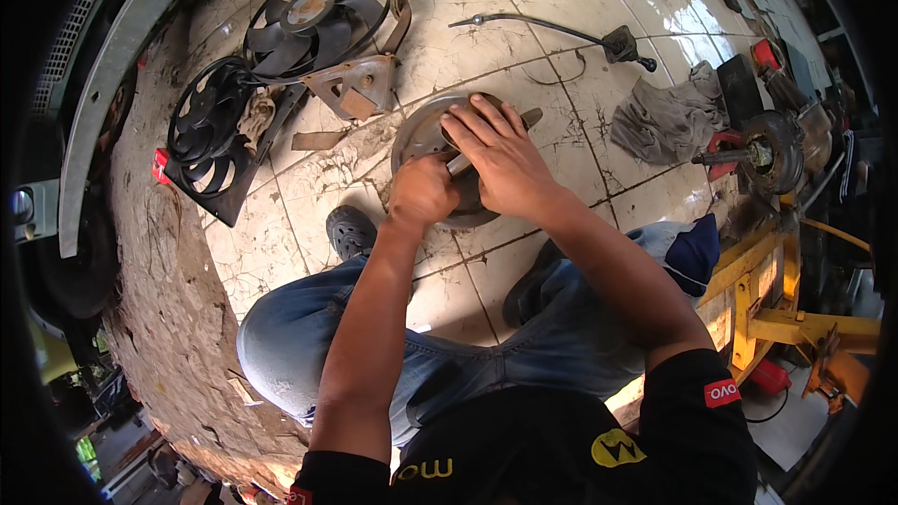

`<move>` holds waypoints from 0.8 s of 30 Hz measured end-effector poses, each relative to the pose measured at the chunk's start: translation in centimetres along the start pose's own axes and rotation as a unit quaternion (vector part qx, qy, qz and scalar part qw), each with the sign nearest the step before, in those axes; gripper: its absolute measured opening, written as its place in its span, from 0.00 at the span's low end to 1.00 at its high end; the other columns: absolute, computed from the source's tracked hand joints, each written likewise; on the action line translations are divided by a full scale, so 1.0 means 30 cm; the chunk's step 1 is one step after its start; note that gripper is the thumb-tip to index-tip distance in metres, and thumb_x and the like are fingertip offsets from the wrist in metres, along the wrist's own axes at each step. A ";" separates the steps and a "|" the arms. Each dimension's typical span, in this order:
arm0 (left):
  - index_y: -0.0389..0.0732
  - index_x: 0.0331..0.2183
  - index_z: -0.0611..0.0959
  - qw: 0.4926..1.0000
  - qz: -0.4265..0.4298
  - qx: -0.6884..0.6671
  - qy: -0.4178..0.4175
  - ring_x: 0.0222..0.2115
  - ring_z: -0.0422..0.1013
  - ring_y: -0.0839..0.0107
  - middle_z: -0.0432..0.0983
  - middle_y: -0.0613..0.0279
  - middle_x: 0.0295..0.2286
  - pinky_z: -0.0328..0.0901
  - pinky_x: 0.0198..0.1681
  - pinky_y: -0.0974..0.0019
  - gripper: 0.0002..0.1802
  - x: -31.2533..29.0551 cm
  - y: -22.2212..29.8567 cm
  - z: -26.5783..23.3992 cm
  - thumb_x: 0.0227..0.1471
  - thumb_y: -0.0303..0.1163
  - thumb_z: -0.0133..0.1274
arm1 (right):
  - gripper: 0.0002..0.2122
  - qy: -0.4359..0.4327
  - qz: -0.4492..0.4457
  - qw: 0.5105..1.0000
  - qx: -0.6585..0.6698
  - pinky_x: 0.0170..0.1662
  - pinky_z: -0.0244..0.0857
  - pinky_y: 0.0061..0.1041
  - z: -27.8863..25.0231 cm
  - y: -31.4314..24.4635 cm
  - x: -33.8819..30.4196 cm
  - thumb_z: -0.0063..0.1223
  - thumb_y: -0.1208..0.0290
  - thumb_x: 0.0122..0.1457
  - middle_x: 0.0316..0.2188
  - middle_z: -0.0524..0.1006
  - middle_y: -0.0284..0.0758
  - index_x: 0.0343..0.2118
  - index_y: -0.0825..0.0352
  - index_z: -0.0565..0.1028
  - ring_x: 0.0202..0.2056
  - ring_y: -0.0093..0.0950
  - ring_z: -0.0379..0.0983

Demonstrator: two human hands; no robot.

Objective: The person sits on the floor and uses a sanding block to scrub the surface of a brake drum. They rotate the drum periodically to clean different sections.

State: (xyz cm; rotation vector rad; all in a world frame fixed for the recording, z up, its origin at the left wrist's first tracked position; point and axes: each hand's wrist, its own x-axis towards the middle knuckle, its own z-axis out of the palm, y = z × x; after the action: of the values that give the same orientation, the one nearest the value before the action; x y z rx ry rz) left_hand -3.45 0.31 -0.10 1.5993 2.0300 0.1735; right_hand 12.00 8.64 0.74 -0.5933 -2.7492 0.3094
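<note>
A round, dull metal disc with a raised rim (405, 134) lies on the tiled floor between my feet, its middle mostly covered by my hands. My left hand (423, 191) is closed round the near end of a flat metal bar-like tool (532, 119), perhaps a file. That tool slants across the disc, and its far tip sticks out past my right fingers. My right hand (500, 151) lies over the tool with its fingers stretched out and pressed down. Its thumb is hard to make out.
Black radiator fans (351, 47) and a rusty metal bracket (354, 89) lie at the far left. A black cable with a lever end (619, 44) is beyond the disc. To the right are a grey rag (669, 112), a hub assembly (774, 151) and a yellow steel frame (748, 304).
</note>
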 end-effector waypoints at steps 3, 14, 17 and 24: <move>0.41 0.41 0.84 0.999 -0.037 0.014 -0.016 0.42 0.76 0.52 0.81 0.49 0.38 0.68 0.53 0.55 0.20 0.007 0.007 0.015 0.43 0.33 0.53 | 0.38 0.005 0.109 0.992 0.065 0.67 0.48 0.47 0.030 0.128 -0.012 0.57 0.82 0.42 0.61 0.63 0.52 0.62 0.70 0.60 0.65 0.47 0.54; 0.42 0.46 0.82 0.997 -0.056 -0.050 0.020 0.43 0.76 0.49 0.80 0.46 0.39 0.69 0.52 0.54 0.25 0.004 -0.008 0.043 0.41 0.31 0.54 | 0.35 0.018 0.097 0.992 0.078 0.66 0.50 0.46 0.008 0.108 0.000 0.51 0.84 0.44 0.60 0.66 0.47 0.61 0.69 0.63 0.64 0.45 0.57; 0.37 0.45 0.82 0.997 -0.007 -0.037 0.060 0.40 0.76 0.47 0.80 0.40 0.36 0.71 0.47 0.54 0.23 -0.003 -0.012 0.063 0.46 0.34 0.57 | 0.35 0.003 0.186 0.979 0.077 0.66 0.49 0.46 0.003 0.116 -0.014 0.51 0.85 0.43 0.59 0.66 0.46 0.61 0.68 0.63 0.64 0.45 0.57; 0.36 0.47 0.81 0.998 0.019 -0.017 0.051 0.39 0.77 0.48 0.80 0.40 0.36 0.71 0.47 0.55 0.25 -0.006 -0.022 0.064 0.45 0.34 0.58 | 0.35 0.028 0.068 0.992 0.098 0.65 0.50 0.46 -0.004 0.067 -0.005 0.51 0.85 0.43 0.58 0.68 0.46 0.61 0.68 0.63 0.62 0.44 0.60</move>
State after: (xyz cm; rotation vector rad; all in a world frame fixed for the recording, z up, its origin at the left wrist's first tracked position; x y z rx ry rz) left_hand -3.05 -0.49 -1.94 1.6377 2.0628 0.3085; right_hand 12.90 10.40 0.27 -0.7263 -2.5896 0.5764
